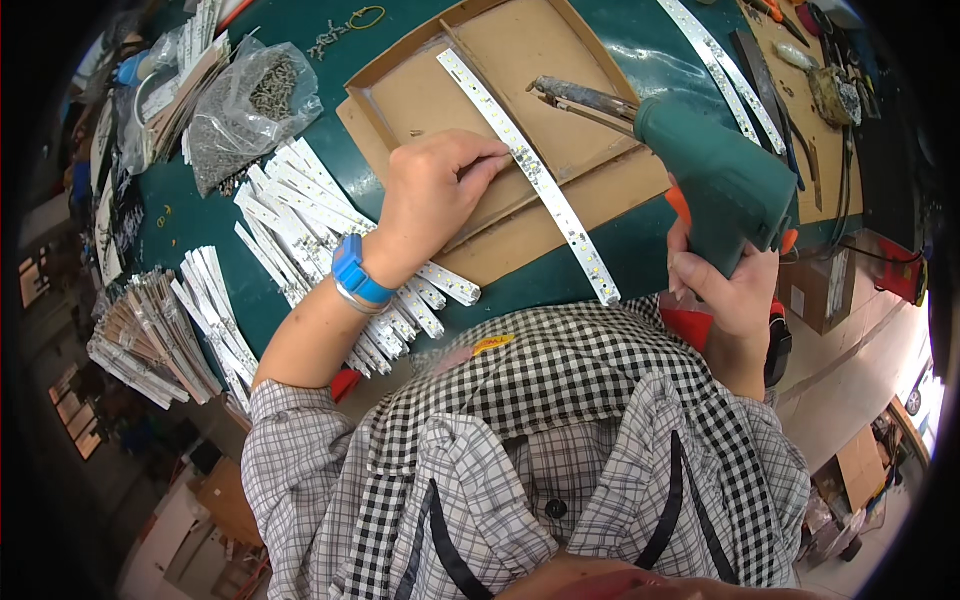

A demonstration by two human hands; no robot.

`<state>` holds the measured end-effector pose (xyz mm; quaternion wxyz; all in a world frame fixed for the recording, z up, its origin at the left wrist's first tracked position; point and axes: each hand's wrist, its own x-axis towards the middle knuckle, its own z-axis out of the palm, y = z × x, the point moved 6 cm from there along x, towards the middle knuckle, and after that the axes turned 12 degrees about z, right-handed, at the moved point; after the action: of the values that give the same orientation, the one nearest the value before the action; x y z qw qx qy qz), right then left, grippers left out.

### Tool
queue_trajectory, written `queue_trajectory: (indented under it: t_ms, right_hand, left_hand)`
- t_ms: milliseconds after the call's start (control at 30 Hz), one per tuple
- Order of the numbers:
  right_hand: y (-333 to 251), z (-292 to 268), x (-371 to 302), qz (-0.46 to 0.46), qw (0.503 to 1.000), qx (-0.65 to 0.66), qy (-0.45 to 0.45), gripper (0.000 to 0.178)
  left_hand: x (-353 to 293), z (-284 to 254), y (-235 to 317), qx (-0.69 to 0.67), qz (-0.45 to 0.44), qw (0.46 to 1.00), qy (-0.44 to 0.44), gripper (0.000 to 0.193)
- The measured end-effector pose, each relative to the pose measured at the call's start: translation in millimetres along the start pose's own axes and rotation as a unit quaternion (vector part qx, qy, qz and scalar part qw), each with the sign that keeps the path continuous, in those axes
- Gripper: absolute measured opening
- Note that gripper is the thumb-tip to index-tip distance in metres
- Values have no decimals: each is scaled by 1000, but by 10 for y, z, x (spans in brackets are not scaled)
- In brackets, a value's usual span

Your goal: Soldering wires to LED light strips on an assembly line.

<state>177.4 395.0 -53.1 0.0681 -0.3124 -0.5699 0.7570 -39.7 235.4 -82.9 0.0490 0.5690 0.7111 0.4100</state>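
A long white LED strip board (552,196) lies slantwise across a shallow cardboard box lid (390,88), its near end reaching past the table edge. My left hand (438,190) is closed in a pinch, its fingertips at the strip's left edge near the middle. Whatever sits between those fingertips is too small or hidden to make out. In my right hand (735,290) is a green soldering gun (715,175) with an orange trigger, gripped by the handle. Its dark, stained tip (540,86) points left above the lid, apart from the strip.
Loose LED strips (300,200) are heaped left of the lid, with bundled strips (150,345) farther left. A clear bag of small metal parts (245,110) sits behind them. Two more strips (715,60) lie at the back right, near a board with tools (800,90).
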Motion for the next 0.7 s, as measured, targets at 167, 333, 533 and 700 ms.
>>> queue_trajectory:
  t_ms: [167, 333, 533, 700]
  right_hand:
    - [6, -29, -56, 4, 1000, 15, -9, 47]
    - [68, -55, -91, 11, 999, -4, -34, 49]
    - [89, -45, -71, 39, 998, -19, -52, 48]
    - [109, -29, -53, 64, 996, -32, -61, 46]
  left_hand:
    - [-23, -4, -13, -26, -42, 999, -4, 11]
    - [-19, -3, -14, -14, -32, 999, -2, 9]
    - [-19, -2, 2, -17, -13, 1000, 3, 8]
    - [-45, 11, -19, 3, -22, 999, -25, 11]
